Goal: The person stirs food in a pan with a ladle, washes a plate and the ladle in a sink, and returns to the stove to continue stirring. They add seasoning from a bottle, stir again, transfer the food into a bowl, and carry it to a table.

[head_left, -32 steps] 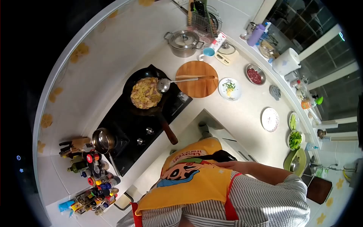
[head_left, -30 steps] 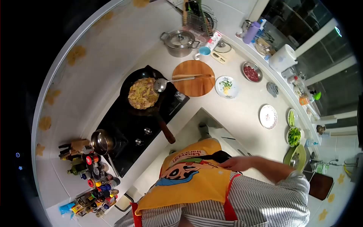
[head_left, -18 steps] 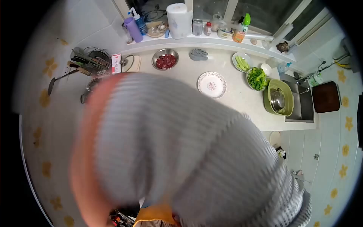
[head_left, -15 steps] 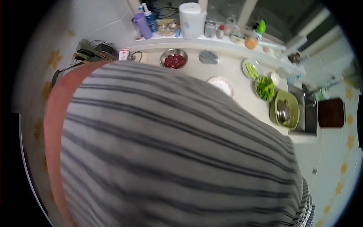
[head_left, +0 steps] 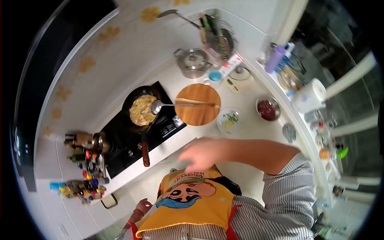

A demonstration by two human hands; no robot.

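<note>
Since its handle lies across the round wooden board (head_left: 197,117), the ladle (head_left: 157,107) probably stays within easy reach, its bowl at the wok (head_left: 138,90) rim to drip inward. The wok, holding sliced food (head_left: 142,113), sits on the hob (head_left: 168,130), its brown handle (head_left: 145,154) turned outward, presumably for gripping. Near it, the right hand (head_left: 202,154) is blurred: nothing shows in it, its openness unclear. The left hand (head_left: 143,206) hangs low, seemingly curled; I cannot tell whether it holds anything. Half a second ago, the striped sleeve (head_left: 288,188) hid the wok; now the wok shows.
</note>
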